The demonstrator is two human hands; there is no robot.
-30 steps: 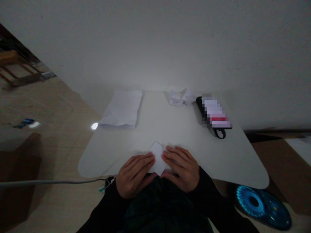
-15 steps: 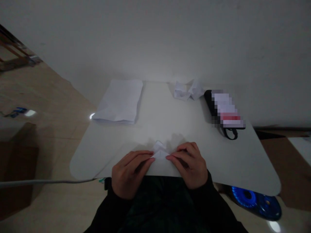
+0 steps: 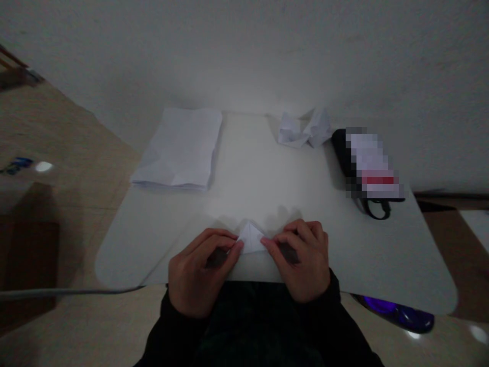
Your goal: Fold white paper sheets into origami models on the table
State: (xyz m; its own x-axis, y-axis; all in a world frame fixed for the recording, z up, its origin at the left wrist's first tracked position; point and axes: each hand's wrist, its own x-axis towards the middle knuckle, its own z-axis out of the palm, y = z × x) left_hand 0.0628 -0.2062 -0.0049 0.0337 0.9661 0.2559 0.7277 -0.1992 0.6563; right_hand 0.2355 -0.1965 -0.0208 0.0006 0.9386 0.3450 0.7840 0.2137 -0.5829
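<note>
A small piece of folded white paper [image 3: 251, 238] is held just above the near part of the white table, its point facing away from me and a crease running down its middle. My left hand [image 3: 204, 270] pinches its left corner between thumb and fingers. On the other side, my right hand [image 3: 301, 259] pinches the right corner in the same way. Both hands are closed on the paper, so its corners are hidden under the fingertips.
White table [image 3: 252, 173] against a wall. A stack of white paper [image 3: 183, 148] lies at the back left. Folded paper pieces [image 3: 305, 130] stand at the back, beside a black device [image 3: 342, 150] with a loop strap and blurred face. A cable [image 3: 76, 293] runs at left.
The paper's near part has gone from a raised, open fold to a flatter triangle, with both hands still pinching its corners. The camera view has shifted slightly.
</note>
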